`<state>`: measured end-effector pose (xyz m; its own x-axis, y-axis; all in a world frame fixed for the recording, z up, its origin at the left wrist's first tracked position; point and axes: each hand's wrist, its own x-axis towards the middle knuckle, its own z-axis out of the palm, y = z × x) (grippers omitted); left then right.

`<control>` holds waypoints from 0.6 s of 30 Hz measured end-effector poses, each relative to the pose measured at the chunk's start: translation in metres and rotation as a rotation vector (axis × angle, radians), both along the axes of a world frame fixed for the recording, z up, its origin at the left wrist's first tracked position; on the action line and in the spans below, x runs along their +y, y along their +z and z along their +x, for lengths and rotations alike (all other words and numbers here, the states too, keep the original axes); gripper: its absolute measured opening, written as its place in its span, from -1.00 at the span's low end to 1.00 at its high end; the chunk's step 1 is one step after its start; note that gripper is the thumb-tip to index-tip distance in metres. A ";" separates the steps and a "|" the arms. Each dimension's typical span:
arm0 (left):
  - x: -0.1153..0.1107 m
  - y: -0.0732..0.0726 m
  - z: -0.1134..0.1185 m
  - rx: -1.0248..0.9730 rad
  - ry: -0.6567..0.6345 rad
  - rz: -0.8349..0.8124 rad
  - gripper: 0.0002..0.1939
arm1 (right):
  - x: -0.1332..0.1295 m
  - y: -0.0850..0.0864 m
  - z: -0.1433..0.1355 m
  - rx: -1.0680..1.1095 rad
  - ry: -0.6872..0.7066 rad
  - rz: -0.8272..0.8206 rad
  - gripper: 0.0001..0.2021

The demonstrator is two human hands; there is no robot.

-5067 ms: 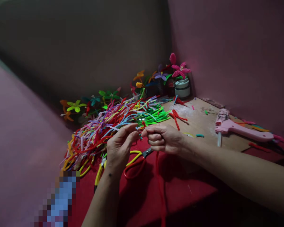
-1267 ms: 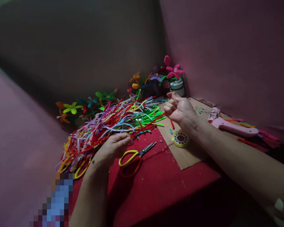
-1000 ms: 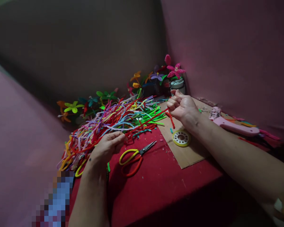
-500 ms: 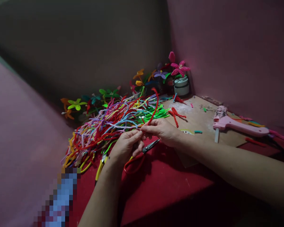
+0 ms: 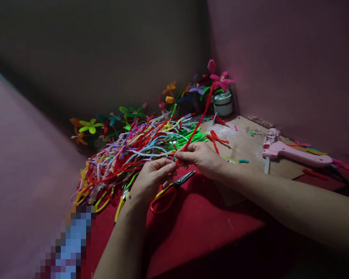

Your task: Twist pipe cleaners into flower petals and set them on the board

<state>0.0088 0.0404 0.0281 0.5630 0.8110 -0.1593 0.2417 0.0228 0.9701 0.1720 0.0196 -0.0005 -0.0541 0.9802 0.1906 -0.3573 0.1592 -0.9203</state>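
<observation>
A red pipe cleaner (image 5: 203, 115) rises from my fingertips and slants up to the right, its upper end overlapping a pink flower. My right hand (image 5: 200, 157) pinches it near its lower end. My left hand (image 5: 157, 171) is closed at the same spot, thumb and index finger pinching the red fuzzy end; the exact contact is partly hidden by the fingers. Below the hands, scissors (image 5: 184, 179) with red and yellow handles lie on the red tabletop (image 5: 192, 232). A large heap of coloured pipe cleaners (image 5: 128, 149) spreads just behind my left hand.
To the right, a pink glue gun (image 5: 301, 154) rests on a brown board (image 5: 241, 137) beside pipe cleaner scraps. Yellow-handled pliers (image 5: 120, 205) lie left of my wrist. Pipe cleaner flowers (image 5: 90, 126) line the back, with a grey lidded jar (image 5: 223, 104) at the corner.
The red pipe cleaner, curved and shorter above my hand before, now stretches longer and straighter up to the right. Both hands stay close together in nearly the same place.
</observation>
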 end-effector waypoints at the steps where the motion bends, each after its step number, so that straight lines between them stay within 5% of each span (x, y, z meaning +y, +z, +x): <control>1: 0.000 0.001 0.000 0.031 0.000 0.020 -0.79 | 0.000 0.000 0.000 -0.006 -0.005 0.000 -0.88; 8: -0.003 0.009 0.004 0.224 -0.004 0.155 -0.80 | 0.000 0.004 0.003 -0.003 -0.042 0.000 -0.85; 12: 0.003 0.010 -0.006 0.235 0.066 0.179 -0.85 | 0.011 0.007 0.016 0.278 -0.173 -0.071 -0.91; 18: 0.028 0.013 -0.032 -0.373 0.479 0.113 -0.95 | 0.019 0.013 0.027 0.632 -0.253 -0.189 -0.89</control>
